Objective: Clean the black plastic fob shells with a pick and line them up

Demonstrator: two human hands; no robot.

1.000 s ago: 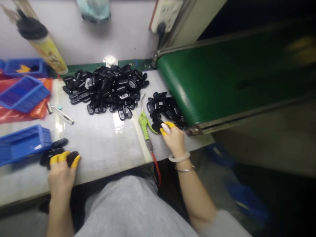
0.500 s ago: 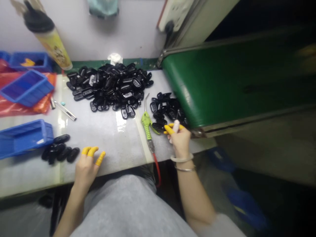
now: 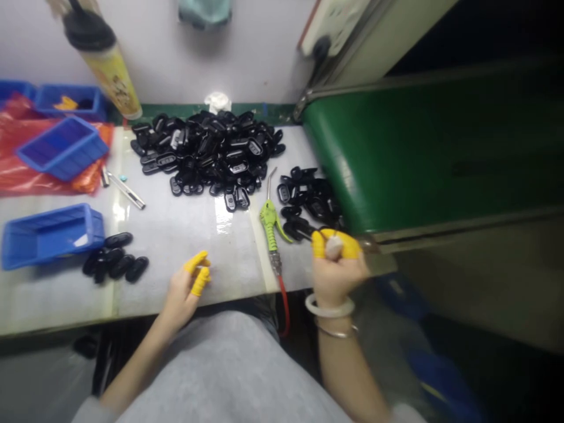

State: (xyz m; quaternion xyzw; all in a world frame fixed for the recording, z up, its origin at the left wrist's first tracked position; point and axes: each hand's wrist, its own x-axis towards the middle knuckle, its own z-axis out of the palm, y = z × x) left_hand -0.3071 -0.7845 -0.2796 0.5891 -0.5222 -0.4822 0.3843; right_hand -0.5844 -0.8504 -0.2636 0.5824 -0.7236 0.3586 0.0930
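Note:
My left hand (image 3: 187, 288), with yellow finger covers, is over the table's front part, fingers apart and holding nothing. My right hand (image 3: 337, 264) is closed around a whitish object (image 3: 333, 247) beside the smaller pile of black key fobs (image 3: 315, 202); what the object is cannot be made out. A green air gun (image 3: 270, 226) on a red hose lies to the left of my right hand. Behind it, a large heap of black key fobs (image 3: 207, 147) covers the back of the table.
Several black fobs (image 3: 115, 263) lie by a blue tray (image 3: 48, 238) at left. Behind are a second blue tray (image 3: 64, 150) on red plastic, a metal knife (image 3: 127, 191) and a tall bottle (image 3: 110, 70). A green conveyor belt (image 3: 423, 153) borders the table at right.
My left hand has moved right, away from the left-hand fobs. My right hand has moved slightly right and toward me, its fingers now wrapped round the whitish object. The view has shifted slightly.

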